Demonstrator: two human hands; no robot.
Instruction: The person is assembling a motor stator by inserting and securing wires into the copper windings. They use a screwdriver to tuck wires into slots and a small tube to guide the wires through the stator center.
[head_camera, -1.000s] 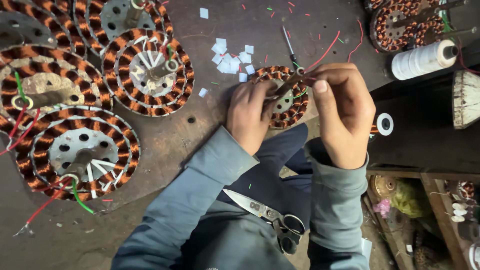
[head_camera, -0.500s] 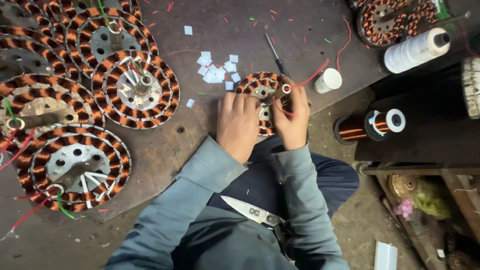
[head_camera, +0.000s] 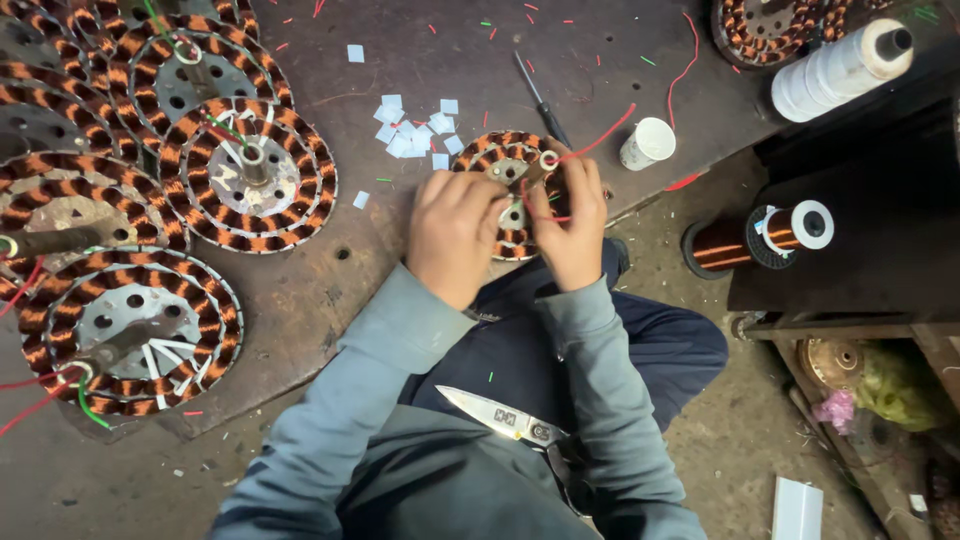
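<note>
- Left hand (head_camera: 455, 235): rests at centre frame on the left edge of the round copper-wound stator (head_camera: 512, 180) with its orange-and-dark coils; fingers curled closed over the rim, gripping it.
- Right hand (head_camera: 572, 225): lies on the right part of the same stator, fingertips pinched narrowly on a thin red wire (head_camera: 605, 135) — the wire runs up and to the right.
- Stator position: upper centre of the frame, at the edge of the dark metal workbench (head_camera: 330, 290).
- Just above it: a scatter of small white paper squares (head_camera: 412, 135), a slim dark screwdriver (head_camera: 538, 97) and a small white cup (head_camera: 647, 143).
- Left of frame: larger wound stators (head_camera: 250, 175), laid flat.
- Lower centre: steel scissors (head_camera: 505, 420) on the person's lap.
- Right: a copper wire spool (head_camera: 760, 238).
</note>
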